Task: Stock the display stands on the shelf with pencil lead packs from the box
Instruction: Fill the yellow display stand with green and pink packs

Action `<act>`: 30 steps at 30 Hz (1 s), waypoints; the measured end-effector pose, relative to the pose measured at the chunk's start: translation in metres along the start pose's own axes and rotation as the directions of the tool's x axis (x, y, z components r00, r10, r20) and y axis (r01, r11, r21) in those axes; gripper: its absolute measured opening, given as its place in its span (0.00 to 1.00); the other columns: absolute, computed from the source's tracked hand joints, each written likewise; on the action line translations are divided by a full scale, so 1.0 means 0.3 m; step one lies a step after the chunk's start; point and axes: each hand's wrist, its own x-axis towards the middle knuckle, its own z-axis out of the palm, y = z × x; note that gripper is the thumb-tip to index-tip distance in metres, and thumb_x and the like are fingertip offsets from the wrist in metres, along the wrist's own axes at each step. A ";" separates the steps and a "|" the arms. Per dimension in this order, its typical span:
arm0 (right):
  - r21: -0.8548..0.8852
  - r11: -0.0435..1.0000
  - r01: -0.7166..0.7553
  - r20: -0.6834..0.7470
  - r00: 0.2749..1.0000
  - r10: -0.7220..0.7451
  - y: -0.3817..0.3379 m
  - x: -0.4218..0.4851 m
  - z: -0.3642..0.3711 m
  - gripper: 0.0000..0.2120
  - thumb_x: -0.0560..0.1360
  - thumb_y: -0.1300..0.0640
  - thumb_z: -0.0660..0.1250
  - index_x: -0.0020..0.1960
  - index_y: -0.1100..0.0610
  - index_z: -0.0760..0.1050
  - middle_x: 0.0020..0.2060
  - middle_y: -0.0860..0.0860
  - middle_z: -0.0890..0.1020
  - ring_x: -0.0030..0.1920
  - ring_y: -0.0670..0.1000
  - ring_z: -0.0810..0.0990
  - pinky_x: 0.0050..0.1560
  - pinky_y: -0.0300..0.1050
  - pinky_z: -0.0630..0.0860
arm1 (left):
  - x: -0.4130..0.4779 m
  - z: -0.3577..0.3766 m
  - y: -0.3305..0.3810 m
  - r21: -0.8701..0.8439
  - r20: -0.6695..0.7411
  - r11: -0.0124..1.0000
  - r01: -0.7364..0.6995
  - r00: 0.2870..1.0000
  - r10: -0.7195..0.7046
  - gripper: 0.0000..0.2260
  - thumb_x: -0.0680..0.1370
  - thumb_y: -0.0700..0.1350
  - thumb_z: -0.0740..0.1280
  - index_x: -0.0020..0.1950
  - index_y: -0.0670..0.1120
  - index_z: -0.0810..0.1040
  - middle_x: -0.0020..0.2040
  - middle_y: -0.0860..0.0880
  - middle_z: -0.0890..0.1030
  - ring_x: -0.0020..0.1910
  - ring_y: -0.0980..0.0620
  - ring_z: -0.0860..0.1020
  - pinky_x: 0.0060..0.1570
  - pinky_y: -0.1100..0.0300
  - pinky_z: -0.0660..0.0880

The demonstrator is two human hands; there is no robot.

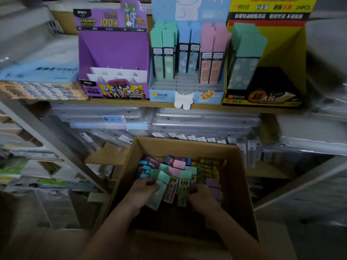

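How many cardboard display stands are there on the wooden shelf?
3, side by side: purple stand at left, light blue stand in the middle, yellow stand at right. None looks hidden.

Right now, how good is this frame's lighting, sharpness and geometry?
Head view: dim, darkest inside the cardboard box where the left hand and right hand grip lead packs; edges are blurred; wide-angle distortion slants the shelf post; the purple stand print is readable.

Two bare hands are seen, the left hand [142, 193] & the right hand [202, 198], both uncovered from knuckles to wrist. A bare left forearm [110, 233] & a bare right forearm [236, 235] are shown, uncovered as far as the btm edge; finer detail is lost to dim light & blur.
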 end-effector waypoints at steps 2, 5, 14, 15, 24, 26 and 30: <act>-0.034 0.999 0.005 -0.083 0.997 -0.008 0.003 0.004 -0.008 0.12 0.79 0.60 0.67 0.40 0.48 0.74 0.41 0.49 0.81 0.42 0.50 0.81 0.47 0.52 0.82 | 0.019 0.024 0.005 -0.019 -0.023 1.000 -0.014 1.000 0.014 0.08 0.81 0.41 0.69 0.59 0.43 0.82 0.57 0.43 0.83 0.56 0.44 0.82 0.57 0.48 0.79; -0.099 0.995 0.012 -0.184 0.982 -0.030 0.007 0.014 -0.003 0.05 0.80 0.60 0.65 0.48 0.53 0.79 0.44 0.50 0.82 0.43 0.48 0.79 0.42 0.46 0.80 | 0.031 0.055 0.010 -0.055 -0.014 0.998 -0.024 1.000 0.023 0.07 0.81 0.40 0.69 0.58 0.44 0.82 0.56 0.42 0.84 0.55 0.44 0.82 0.58 0.45 0.80; -0.310 0.945 -0.101 -0.331 0.943 -0.008 -0.039 0.021 0.024 0.18 0.79 0.59 0.66 0.65 0.61 0.66 0.62 0.58 0.75 0.58 0.56 0.81 0.48 0.45 0.78 | 0.071 0.068 0.008 -0.035 0.044 0.999 -0.038 0.998 0.040 0.13 0.78 0.34 0.69 0.60 0.44 0.82 0.52 0.46 0.86 0.51 0.47 0.84 0.49 0.53 0.83; -0.330 0.938 -0.108 -0.334 0.942 -0.009 -0.044 0.019 0.025 0.19 0.79 0.57 0.66 0.66 0.61 0.65 0.63 0.58 0.75 0.59 0.56 0.80 0.50 0.46 0.78 | 0.072 0.069 0.008 -0.028 0.054 0.999 -0.034 0.998 0.036 0.14 0.78 0.33 0.69 0.61 0.45 0.81 0.52 0.46 0.85 0.53 0.47 0.84 0.51 0.51 0.83; -0.427 0.891 -0.154 -0.362 0.932 -0.013 -0.085 0.026 0.036 0.16 0.80 0.53 0.66 0.64 0.56 0.66 0.61 0.53 0.78 0.59 0.53 0.82 0.52 0.46 0.79 | 0.083 0.076 0.009 -0.012 0.083 0.999 -0.032 0.996 0.033 0.17 0.79 0.36 0.69 0.67 0.46 0.78 0.59 0.46 0.83 0.58 0.45 0.81 0.60 0.44 0.80; -0.309 0.941 -0.137 -0.329 0.944 0.030 -0.075 0.038 0.026 0.17 0.77 0.53 0.69 0.63 0.57 0.71 0.59 0.53 0.80 0.58 0.54 0.81 0.54 0.49 0.81 | 0.086 0.074 0.007 -0.036 0.092 0.999 -0.016 0.996 0.019 0.18 0.80 0.36 0.68 0.68 0.47 0.77 0.61 0.46 0.82 0.59 0.45 0.81 0.60 0.43 0.80; -0.078 0.992 -0.094 -0.282 0.957 0.068 -0.060 0.051 0.002 0.09 0.74 0.52 0.73 0.52 0.55 0.81 0.46 0.50 0.84 0.43 0.47 0.82 0.46 0.48 0.84 | 0.087 0.069 0.005 -0.091 0.107 0.996 -0.009 0.994 0.019 0.18 0.80 0.36 0.67 0.69 0.47 0.76 0.61 0.45 0.81 0.59 0.45 0.81 0.60 0.42 0.80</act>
